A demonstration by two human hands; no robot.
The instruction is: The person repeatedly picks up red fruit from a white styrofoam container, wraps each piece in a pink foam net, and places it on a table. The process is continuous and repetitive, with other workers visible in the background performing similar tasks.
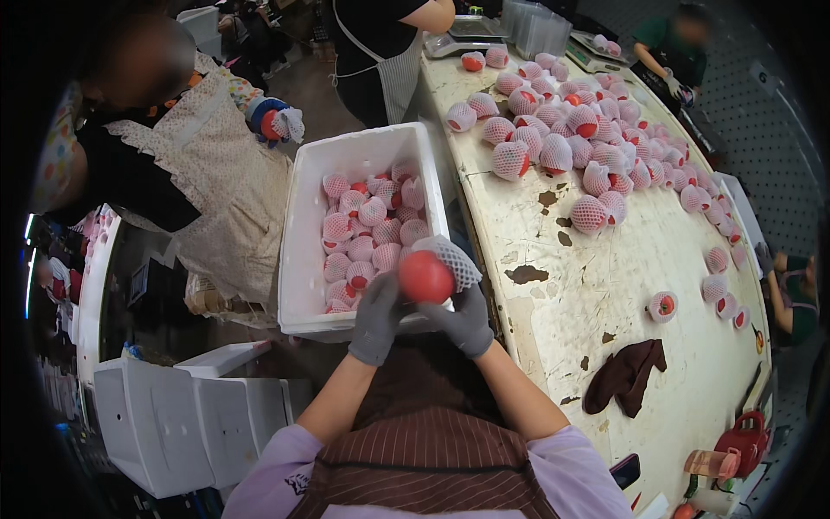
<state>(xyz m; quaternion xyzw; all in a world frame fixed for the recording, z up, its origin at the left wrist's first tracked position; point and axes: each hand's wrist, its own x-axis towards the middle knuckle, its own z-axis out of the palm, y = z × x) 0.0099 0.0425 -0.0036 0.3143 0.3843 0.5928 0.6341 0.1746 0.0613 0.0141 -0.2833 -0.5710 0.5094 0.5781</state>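
Both my hands wear grey gloves and meet above the near right corner of a white foam box (299, 318). Between them is a bare red tomato (426, 277), slightly blurred. My left hand (377, 319) holds its left side. My right hand (465, 322) has its thumb under the tomato and holds a white foam net sleeve (459, 258), which lies against the tomato's upper right side. Inside the box lie several tomatoes in foam nets (372, 211), some with red skin showing.
A worktable (557, 337) with peeling paint bears a heap of netted tomatoes (551, 117), a dark cloth (628, 377), a phone (626, 471) and scales (463, 37). Foam boxes (162, 422) stand lower left. A co-worker's gloved hand (264, 130) holds a tomato at the left.
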